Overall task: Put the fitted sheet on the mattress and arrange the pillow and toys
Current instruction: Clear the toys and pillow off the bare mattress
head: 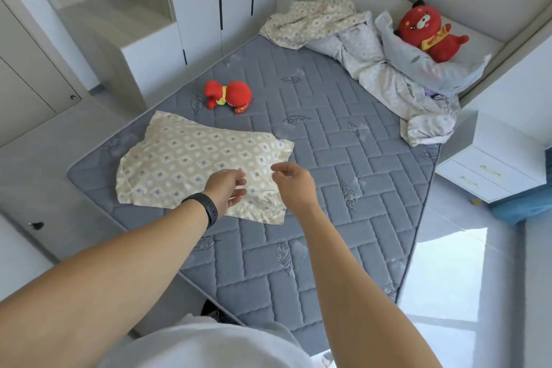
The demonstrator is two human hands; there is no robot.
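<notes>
Head view: both arms extended; left hand [227,188] and right hand [294,181] hover loosely spread, holding nothing, over pillow [191,163]; fingertip contact indeterminate.

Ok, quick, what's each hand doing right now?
Left hand: open, fingers loosely curled just above the beige pillow, gripping nothing.
Right hand: open, hovering at the pillow's edge, holding nothing.

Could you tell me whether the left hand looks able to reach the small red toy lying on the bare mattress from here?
Probably yes: the left hand hovers over the beige pillow, and only open mattress lies between that and the small red toy.
</notes>
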